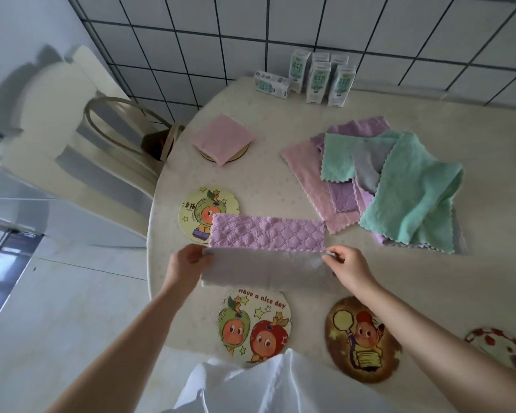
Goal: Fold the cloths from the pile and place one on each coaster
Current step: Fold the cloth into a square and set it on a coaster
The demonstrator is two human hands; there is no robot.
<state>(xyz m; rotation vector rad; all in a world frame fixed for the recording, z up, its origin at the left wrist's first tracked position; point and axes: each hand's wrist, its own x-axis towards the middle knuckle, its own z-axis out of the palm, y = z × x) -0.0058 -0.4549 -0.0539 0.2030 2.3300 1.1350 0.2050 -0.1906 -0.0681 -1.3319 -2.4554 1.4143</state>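
Several small cartons [318, 81] cluster at the table's [280, 114] far edge by the tiled wall [221, 31], one lying flat. A white chair [51, 108] stands beside the left edge.

**Home dining corner**

Shown by white wall tiles [310, 25] with dark grout, a round worktop [265, 180] under a pale cover, small drink cartons [318, 81] against the wall, a white chair [42, 93] beside it, pale floor tiles [72, 293].
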